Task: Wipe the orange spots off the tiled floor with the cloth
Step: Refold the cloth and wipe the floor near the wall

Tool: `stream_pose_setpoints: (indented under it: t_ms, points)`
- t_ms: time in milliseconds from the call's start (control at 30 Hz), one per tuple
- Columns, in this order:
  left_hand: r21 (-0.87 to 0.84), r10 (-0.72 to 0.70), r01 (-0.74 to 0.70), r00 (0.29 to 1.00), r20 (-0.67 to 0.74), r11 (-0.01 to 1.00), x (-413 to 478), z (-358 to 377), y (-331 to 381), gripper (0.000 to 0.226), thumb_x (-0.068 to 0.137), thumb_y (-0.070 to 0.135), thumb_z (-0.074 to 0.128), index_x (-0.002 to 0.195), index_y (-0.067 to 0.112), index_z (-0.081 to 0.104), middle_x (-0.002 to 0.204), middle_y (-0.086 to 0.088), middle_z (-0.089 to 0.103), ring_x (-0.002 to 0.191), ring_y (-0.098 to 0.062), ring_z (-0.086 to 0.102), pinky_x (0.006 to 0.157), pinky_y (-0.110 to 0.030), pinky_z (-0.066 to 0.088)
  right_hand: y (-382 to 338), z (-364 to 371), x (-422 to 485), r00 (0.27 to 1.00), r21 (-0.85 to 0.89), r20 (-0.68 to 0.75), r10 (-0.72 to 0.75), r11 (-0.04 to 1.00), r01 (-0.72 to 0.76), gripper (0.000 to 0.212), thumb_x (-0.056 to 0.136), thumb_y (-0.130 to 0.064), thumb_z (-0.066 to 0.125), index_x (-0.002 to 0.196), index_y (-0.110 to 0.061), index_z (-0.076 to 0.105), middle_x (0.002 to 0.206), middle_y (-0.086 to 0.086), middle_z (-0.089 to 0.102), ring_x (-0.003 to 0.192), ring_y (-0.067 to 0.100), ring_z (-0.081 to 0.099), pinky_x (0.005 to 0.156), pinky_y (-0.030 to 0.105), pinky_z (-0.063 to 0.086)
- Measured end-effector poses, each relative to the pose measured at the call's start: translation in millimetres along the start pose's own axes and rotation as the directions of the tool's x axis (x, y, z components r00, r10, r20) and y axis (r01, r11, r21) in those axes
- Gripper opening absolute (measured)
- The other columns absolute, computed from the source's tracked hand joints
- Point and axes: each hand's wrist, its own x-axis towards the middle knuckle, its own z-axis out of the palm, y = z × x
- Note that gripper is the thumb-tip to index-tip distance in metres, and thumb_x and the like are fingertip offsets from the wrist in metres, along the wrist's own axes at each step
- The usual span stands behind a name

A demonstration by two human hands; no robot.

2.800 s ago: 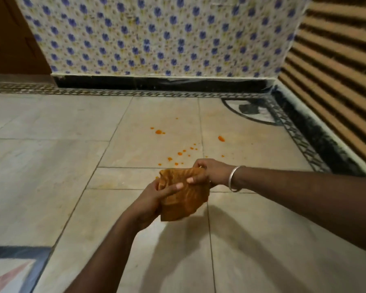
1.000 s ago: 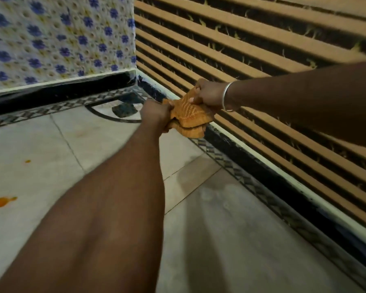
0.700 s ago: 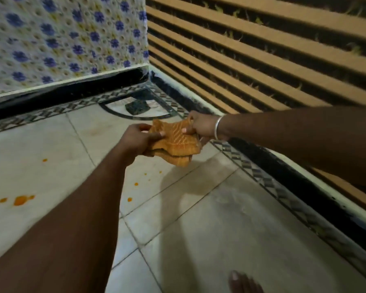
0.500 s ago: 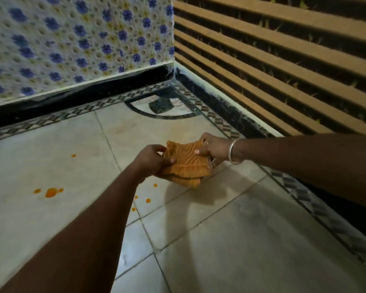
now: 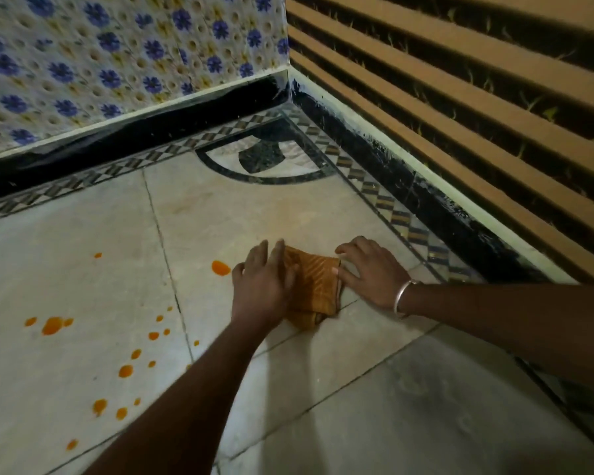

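Orange-brown cloth (image 5: 314,286), folded into a thick pad with a chevron weave, lies flat on the tiled floor (image 5: 357,389) between the two hands. The left hand (image 5: 261,286) rests palm down over the cloth's left part, fingers straight and close together, pressing it onto the tile. The right hand (image 5: 371,272) lies palm down at the cloth's right edge, fingers spread and straight, the thumb touching the fold while the other fingers rest on bare tile; a metal bangle (image 5: 402,298) circles this wrist. Neither hand curls round the fabric. Of the orange spots (image 5: 221,268), the largest lies just off the left hand's outer side, apart from the cloth; a scatter of smaller drops runs farther out on that side and back alongside the left forearm, all uncovered. Beyond the fingertips a dark quarter-circle inlay (image 5: 261,156) fills the floor's corner. A chequered border strip (image 5: 381,197) and a black skirting (image 5: 391,173) run past the right hand's outer side, below a banded wall (image 5: 460,97) of tan and dark stripes; blue-flowered wall tiles (image 5: 117,56) stand ahead of the left hand.
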Motion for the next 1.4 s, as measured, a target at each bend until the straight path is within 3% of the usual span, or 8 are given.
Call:
stream_pose_setpoints:
  t_ms: [100,200,333,633,867,1033,1233,1400]
  points:
    - [0.046,0.065,-0.073,0.983,0.171,0.996,-9.2,38.7,20.5,0.066,0.105,0.064,0.016,0.165,0.039,0.0,0.175,-0.004,-0.01,0.161,-0.026,-0.009,0.127,-0.057,-0.002,4.1,30.2,-19.7,0.998,-0.057,0.054,-0.021,0.998,0.024,0.066,0.103,-0.054,0.029,0.159,-0.022,0.016,0.166,0.001,0.018,0.153,0.019,0.013,0.123,0.043,0.019]
    - [0.127,0.037,-0.057,0.987,0.154,0.99,-3.3,67.2,24.6,0.068,0.103,0.066,0.009,0.164,0.04,-0.007,0.174,-0.003,-0.015,0.16,-0.027,-0.017,0.125,-0.056,-0.012,2.7,50.5,-29.8,0.999,-0.188,0.053,-0.012,0.982,0.021,0.074,0.101,-0.057,0.01,0.16,-0.014,-0.001,0.168,0.002,-0.001,0.155,0.014,-0.006,0.126,0.043,0.004]
    - [0.112,0.074,-0.088,0.989,0.127,0.99,12.8,61.7,3.0,0.068,0.102,0.069,0.007,0.163,0.043,-0.008,0.174,0.001,-0.016,0.159,-0.021,-0.018,0.126,-0.052,-0.012,2.0,48.3,-30.5,0.999,-0.218,0.014,-0.032,0.975,0.034,0.075,0.102,-0.057,0.012,0.16,-0.011,0.003,0.168,0.005,0.004,0.155,0.017,-0.002,0.126,0.044,0.006]
    - [0.042,-0.243,0.245,0.968,-0.063,0.969,-87.3,82.9,21.8,0.074,0.103,0.063,0.008,0.167,0.026,0.008,0.175,-0.012,0.002,0.161,-0.033,0.0,0.125,-0.062,0.002,-1.5,48.9,-31.4,0.999,-0.249,0.032,-0.018,0.968,0.025,0.075,0.101,-0.057,0.014,0.16,-0.011,0.011,0.168,0.008,0.006,0.155,0.021,0.003,0.125,0.048,0.009]
    - [0.095,-0.066,0.064,0.998,0.02,0.993,-20.0,75.4,6.4,0.073,0.104,0.067,0.016,0.166,0.034,0.0,0.175,-0.007,-0.009,0.161,-0.027,-0.013,0.127,-0.058,-0.006,-2.3,45.6,-30.6,0.998,-0.254,0.049,-0.03,0.966,0.042,0.075,0.1,-0.057,0.011,0.16,-0.012,0.007,0.168,0.007,0.002,0.155,0.02,-0.001,0.125,0.047,0.007]
    - [0.072,-0.172,0.174,0.985,-0.029,0.982,-43.4,68.4,-24.4,0.073,0.103,0.067,0.01,0.166,0.031,-0.001,0.175,-0.009,-0.005,0.161,-0.028,-0.01,0.127,-0.059,-0.002,-2.3,43.7,-32.6,0.998,-0.245,0.055,-0.028,0.969,0.04,0.076,0.1,-0.058,0.011,0.16,-0.011,0.009,0.168,0.008,0.005,0.155,0.02,0.001,0.125,0.047,0.008]
    - [0.056,-0.276,0.278,0.96,-0.042,0.959,-110.2,85.3,25.6,0.08,0.102,0.066,0.013,0.167,0.02,0.011,0.174,-0.017,0.004,0.161,-0.037,0.002,0.124,-0.065,0.005,-5.0,44.9,-33.1,0.999,-0.253,0.047,-0.019,0.967,0.03,0.076,0.1,-0.057,0.013,0.16,-0.011,0.013,0.168,0.008,0.009,0.155,0.021,0.005,0.125,0.048,0.009]
    - [0.112,-0.077,0.074,0.997,0.021,0.991,-60.0,78.9,20.7,0.086,0.096,0.075,-0.001,0.167,0.027,0.0,0.174,-0.012,-0.011,0.16,-0.031,-0.014,0.125,-0.061,-0.006,-4.9,41.5,-32.3,0.998,-0.265,0.06,-0.019,0.964,0.035,0.076,0.099,-0.057,0.012,0.16,-0.01,0.014,0.168,0.009,0.01,0.155,0.022,0.006,0.125,0.048,0.01]
